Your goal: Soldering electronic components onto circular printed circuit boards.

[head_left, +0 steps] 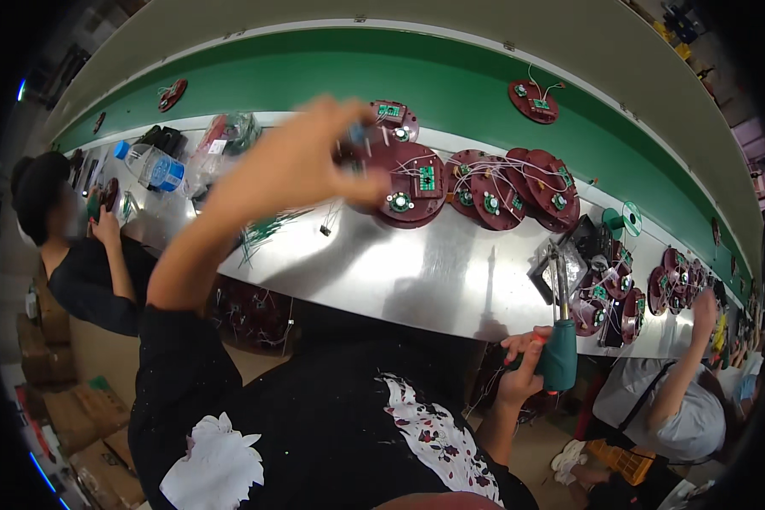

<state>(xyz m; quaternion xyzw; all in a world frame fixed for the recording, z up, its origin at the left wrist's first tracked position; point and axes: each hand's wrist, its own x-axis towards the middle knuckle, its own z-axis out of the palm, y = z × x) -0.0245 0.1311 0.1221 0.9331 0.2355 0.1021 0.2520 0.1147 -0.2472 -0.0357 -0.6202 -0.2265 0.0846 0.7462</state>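
Note:
My left hand (302, 161) is raised over the bench, blurred by motion. Its thumb and fingers curve around a dark red round plate (348, 155) with small smeared parts on it. Just right of it lies a stack of dark red discs (410, 174) with green circuit boards and white wires. Low on the right, my right hand (520, 370) grips a green-handled soldering gun (558, 357), its metal tip pointing away from me. Beyond that tip sits a black tray (542, 270) with clear plastic in it.
More wired discs (535, 191) stand along the green back wall (314, 64). A solder spool (627, 219) is at right. A water bottle (155, 167) and green wires (268, 229) lie left. Co-workers sit on both sides; at left a person (93, 272) handles a disc.

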